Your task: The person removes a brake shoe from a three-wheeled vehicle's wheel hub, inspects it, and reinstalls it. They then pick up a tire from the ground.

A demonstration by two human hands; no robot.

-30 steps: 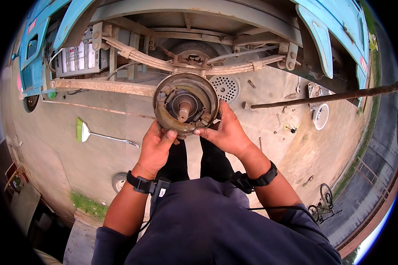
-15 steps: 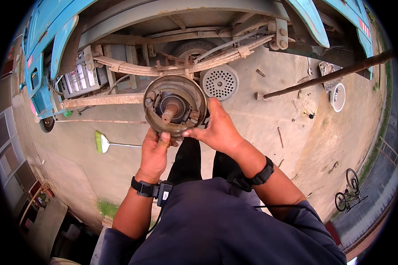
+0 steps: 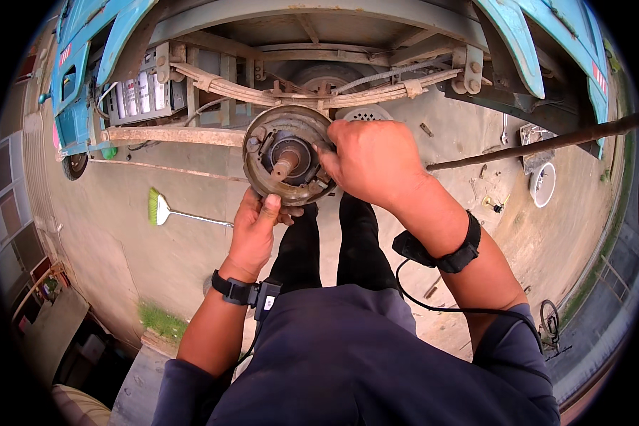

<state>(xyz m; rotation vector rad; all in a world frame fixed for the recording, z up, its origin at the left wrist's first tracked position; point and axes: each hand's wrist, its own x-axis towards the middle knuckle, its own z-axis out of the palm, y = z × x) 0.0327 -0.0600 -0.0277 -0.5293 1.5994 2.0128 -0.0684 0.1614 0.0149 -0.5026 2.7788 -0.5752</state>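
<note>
A person sits before a rusty round brake assembly (image 3: 285, 155) mounted at the end of an axle under a turquoise vehicle body (image 3: 85, 64), and both hands are on it. The left hand (image 3: 254, 231) comes up from below, fingers curled under the lower rim of the backing plate and the thumb pressed flat against its front edge, so it grips the rim rather than lying open. The right hand (image 3: 371, 162) reaches in from the right side, knuckles toward the camera, fingers bent and closed on the parts at the right edge of the assembly; exactly what the fingertips pinch is hidden behind the hand. The bare axle stub (image 3: 285, 165) sticks out from the middle of the assembly, between the two hands. Each wrist wears a black strap, with a cable running from the right one. Behind the assembly runs a leaf spring (image 3: 213, 79). On the concrete ground lie a green-bristled broom (image 3: 165, 210) to the left, well apart from the hands, and a long rusty bar (image 3: 547, 142) to the right.
</note>
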